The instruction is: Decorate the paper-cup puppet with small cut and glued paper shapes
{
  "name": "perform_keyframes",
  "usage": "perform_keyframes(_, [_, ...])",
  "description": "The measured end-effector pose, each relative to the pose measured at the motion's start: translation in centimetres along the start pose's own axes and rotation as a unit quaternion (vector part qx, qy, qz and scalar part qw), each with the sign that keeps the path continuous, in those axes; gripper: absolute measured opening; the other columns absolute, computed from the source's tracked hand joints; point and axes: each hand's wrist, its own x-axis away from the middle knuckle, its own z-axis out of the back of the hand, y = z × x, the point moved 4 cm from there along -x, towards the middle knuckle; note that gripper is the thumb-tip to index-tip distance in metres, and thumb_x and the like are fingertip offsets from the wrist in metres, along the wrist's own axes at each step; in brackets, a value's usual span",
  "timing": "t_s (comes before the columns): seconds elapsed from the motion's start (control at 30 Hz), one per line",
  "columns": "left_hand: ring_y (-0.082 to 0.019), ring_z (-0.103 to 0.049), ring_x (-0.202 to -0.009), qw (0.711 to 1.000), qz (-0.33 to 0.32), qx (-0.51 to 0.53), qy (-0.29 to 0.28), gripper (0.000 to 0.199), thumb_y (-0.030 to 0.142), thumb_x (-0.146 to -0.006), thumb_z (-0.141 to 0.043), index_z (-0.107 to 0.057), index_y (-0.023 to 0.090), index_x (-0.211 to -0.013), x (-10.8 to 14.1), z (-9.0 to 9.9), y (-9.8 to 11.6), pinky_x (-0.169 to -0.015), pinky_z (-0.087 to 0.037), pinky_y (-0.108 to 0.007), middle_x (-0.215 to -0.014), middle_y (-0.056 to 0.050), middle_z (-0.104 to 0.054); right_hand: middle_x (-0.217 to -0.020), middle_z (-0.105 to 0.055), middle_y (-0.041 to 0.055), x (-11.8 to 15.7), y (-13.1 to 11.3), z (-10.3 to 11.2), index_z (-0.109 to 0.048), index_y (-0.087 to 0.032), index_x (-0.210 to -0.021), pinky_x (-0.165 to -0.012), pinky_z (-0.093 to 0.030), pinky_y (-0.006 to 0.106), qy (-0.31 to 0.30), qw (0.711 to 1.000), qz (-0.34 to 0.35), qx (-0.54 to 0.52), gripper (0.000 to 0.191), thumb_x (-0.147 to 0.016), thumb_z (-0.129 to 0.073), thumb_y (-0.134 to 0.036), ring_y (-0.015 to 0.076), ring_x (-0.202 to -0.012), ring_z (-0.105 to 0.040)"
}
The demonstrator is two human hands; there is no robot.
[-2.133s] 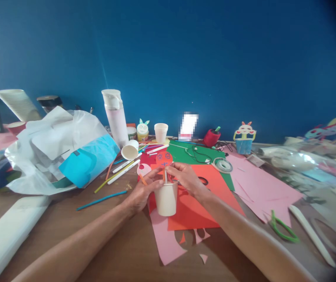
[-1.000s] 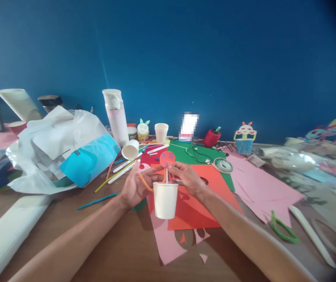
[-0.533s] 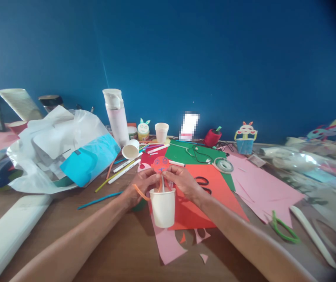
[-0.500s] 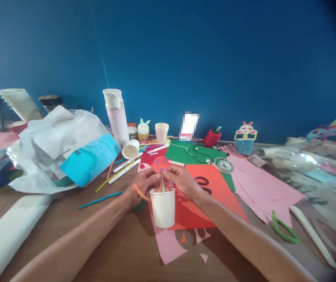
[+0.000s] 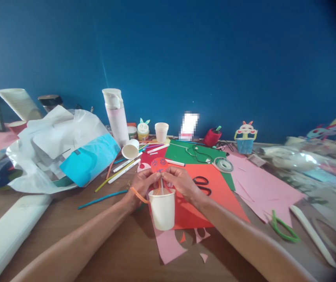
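Note:
An orange paper disc (image 5: pixel 159 165) with a blue drawn face is pinched at its lower edge by both my hands. My left hand (image 5: pixel 140 185) closes on it from the left, my right hand (image 5: pixel 182 182) from the right. Just below the fingers, a pale stick (image 5: pixel 162 187) runs down into a white paper cup (image 5: pixel 162 211). Orange pipe cleaners (image 5: pixel 140 195) bend out at the cup's rim, one crossing by my left wrist. Exactly how the fingertips meet the stick is hidden.
Black-handled scissors (image 5: pixel 202 185) lie on orange paper (image 5: pixel 215 199) at the right, near a tape roll (image 5: pixel 223 165). Pink scraps (image 5: pixel 169 248) lie in front. Markers (image 5: pixel 124 171) and a blue pipe cleaner (image 5: pixel 101 199) are left, beside a plastic bag (image 5: pixel 32 164). A thermos (image 5: pixel 116 117) stands behind.
The disc has shifted slightly left and down, with both hands still on it. The cup has moved a little down and left too.

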Motion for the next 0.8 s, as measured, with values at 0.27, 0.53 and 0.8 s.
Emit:
perform_keyframes(0.27, [-0.007,-0.045,-0.042,1.000,0.012,0.022,0.015,0.017,0.025,-0.059,-0.068,-0.060,0.013,-0.068,0.0,-0.2,-0.1,-0.046,-0.035,-0.021,-0.047,0.003,-0.053,-0.048,-0.047,-0.0057,0.1,-0.3,-0.3,-0.052,-0.015,-0.056,-0.047,-0.029,0.021,-0.014,1.000,-0.015,-0.010,0.023,-0.061,-0.062,-0.034,0.0061,-0.045,-0.038])
perform_keyframes(0.53, [-0.005,-0.041,-0.039,1.000,0.012,0.017,0.021,0.017,0.025,-0.060,-0.066,-0.054,0.013,-0.061,-0.1,0.1,0.6,-0.043,-0.032,-0.018,-0.043,0.005,-0.048,-0.067,-0.062,0.0034,-0.2,-2.9,2.2,-0.063,-0.014,-0.071,-0.065,-0.039,0.027,-0.023,0.995,0.023,0.096,0.024,-0.072,-0.054,-0.036,0.0126,-0.065,-0.053])
perform_keyframes(0.8, [-0.008,-0.047,-0.045,0.999,0.006,0.031,0.028,0.016,0.027,-0.064,-0.062,-0.053,0.014,-0.069,-0.4,1.2,1.6,-0.045,-0.035,-0.019,-0.051,0.004,-0.051,-0.075,-0.063,0.0023,7.2,-9.2,-0.4,-0.064,-0.022,-0.083,-0.065,-0.044,0.027,-0.119,0.972,0.200,0.021,0.024,-0.083,-0.043,-0.035,0.0127,-0.069,-0.056])
